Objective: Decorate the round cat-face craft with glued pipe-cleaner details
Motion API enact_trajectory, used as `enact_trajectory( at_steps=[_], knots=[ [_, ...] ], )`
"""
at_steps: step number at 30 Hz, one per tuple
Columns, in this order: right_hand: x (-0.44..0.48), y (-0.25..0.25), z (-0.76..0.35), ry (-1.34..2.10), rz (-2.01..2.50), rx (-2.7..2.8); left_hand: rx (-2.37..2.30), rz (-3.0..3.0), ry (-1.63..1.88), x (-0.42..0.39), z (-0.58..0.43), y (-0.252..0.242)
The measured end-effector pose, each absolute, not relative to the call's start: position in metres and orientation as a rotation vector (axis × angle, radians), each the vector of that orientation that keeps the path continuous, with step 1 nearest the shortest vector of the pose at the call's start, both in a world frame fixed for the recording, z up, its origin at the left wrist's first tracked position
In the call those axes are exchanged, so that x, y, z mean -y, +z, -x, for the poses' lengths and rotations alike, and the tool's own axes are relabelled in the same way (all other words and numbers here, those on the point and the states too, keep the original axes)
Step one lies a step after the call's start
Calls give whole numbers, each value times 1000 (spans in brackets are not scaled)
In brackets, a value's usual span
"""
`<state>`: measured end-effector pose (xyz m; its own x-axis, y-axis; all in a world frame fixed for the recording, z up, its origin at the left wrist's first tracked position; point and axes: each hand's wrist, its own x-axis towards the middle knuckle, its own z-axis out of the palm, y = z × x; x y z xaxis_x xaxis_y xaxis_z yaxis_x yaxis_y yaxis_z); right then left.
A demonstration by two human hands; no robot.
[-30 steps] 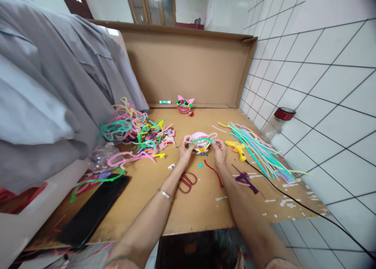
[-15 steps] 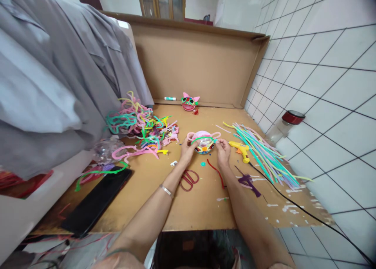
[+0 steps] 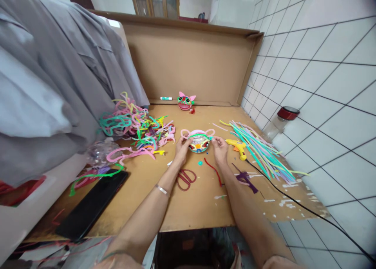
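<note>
My left hand (image 3: 182, 149) is closed on the left side of a round animal-face ornament (image 3: 199, 143), its clear ball dressed with pipe cleaners. Two pink loop ears, a green band, dark eyes and an orange nose show on it. At the ornament's right side, the fingertips of my right hand (image 3: 219, 148) pinch a small teal piece (image 3: 210, 138); whether it is fixed to the ball I cannot tell. A teal disc (image 3: 200, 163) and a red pipe cleaner (image 3: 213, 171) lie in front. Red-handled scissors (image 3: 186, 179) rest by my left wrist.
A yellow glue gun (image 3: 237, 147) lies right of my hand, its cord trailing right. Beyond are straight pipe cleaners (image 3: 261, 151) and a jar (image 3: 280, 122). Tangled pipe cleaners (image 3: 126, 120) and a black phone (image 3: 92, 204) occupy the left. Another animal-face ornament (image 3: 185, 101) sits at the back.
The whole view has shifted slightly. The teal piece at my right fingertips is now closer against the ornament's side; my left hand keeps its hold.
</note>
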<state>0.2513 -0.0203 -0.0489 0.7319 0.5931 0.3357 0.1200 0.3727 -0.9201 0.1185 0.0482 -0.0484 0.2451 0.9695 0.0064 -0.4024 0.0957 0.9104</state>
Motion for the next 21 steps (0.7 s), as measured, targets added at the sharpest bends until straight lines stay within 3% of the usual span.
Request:
enact_trajectory(
  at_steps=[21],
  knots=[
    [17, -53, -258, 389, 1183, 729, -808, -1028, 1093, -42, -112, -37]
  ],
)
